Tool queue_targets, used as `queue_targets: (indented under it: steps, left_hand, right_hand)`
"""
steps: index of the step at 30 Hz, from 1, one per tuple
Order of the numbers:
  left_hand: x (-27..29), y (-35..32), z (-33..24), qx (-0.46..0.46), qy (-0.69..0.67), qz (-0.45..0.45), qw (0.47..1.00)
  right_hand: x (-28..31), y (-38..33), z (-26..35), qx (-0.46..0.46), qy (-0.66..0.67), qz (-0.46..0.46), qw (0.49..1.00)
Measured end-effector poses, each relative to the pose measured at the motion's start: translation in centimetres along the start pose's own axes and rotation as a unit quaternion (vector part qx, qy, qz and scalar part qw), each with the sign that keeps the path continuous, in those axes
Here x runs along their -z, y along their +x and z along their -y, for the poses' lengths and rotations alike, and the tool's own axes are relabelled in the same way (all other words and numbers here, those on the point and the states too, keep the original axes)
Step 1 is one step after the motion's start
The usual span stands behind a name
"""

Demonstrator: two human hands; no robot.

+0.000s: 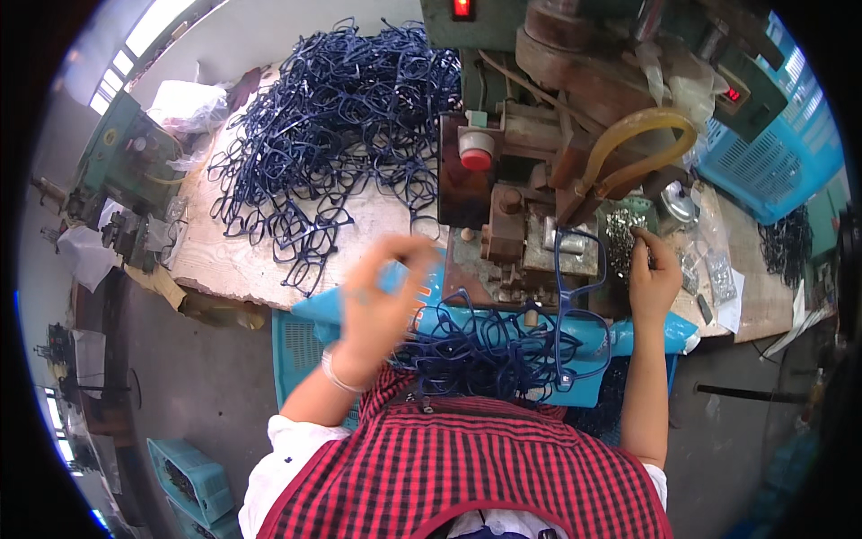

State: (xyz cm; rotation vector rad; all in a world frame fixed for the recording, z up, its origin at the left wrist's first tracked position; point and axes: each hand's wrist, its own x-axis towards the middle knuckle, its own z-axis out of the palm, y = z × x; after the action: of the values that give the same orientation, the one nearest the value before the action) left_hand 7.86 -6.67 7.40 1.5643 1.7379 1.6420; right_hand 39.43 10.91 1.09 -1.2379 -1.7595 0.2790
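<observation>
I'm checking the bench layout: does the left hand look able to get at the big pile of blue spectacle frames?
Probably yes. The left hand is raised and empty, and the pile of blue spectacle frames lies just beyond it on the wooden bench, with nothing between.

Navy eyeglass frame (575, 287) — upright, on press.

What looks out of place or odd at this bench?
One blue frame stands on end against the machine, apart from the tangled pile. The left hand is blurred; the right hand reaches the small metal parts.
</observation>
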Motion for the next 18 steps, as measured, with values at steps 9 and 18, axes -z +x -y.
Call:
queue_targets:
  steps: [9, 18]
  left_hand:
    - [-0.9, 11.9, 10.3, -0.178, 0.405, 0.001, 0.897]
    - [1.2, 8.9, 18.5, -0.169, 0.488, 0.029, 0.856]
  right_hand:
    - [-1.5, 1.6, 4.3, -0.078, 0.143, 0.034, 0.986]
    - [3.6, -2.5, 1.2, -0.185, 0.104, 0.037, 0.977]
